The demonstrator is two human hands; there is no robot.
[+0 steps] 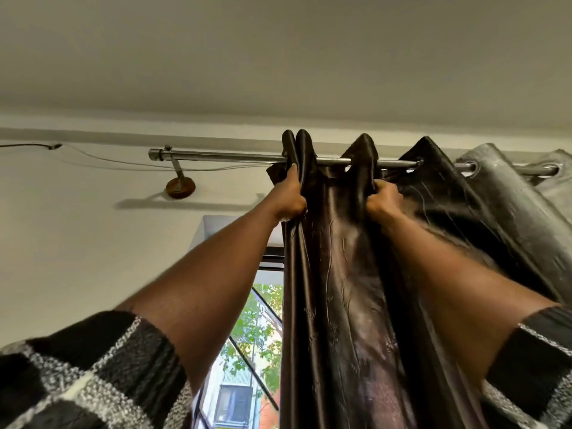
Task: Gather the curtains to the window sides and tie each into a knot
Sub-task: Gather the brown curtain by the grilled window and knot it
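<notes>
Both hands grip folds of the dark curtain (334,274) just below the rod (235,157): left hand (291,199) at its edge, right hand (382,198) further along.

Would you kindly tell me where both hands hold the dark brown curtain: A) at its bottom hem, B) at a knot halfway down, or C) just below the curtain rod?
C: the left hand and the right hand each grip folds of the dark brown curtain right under the chrome curtain rod.
</notes>
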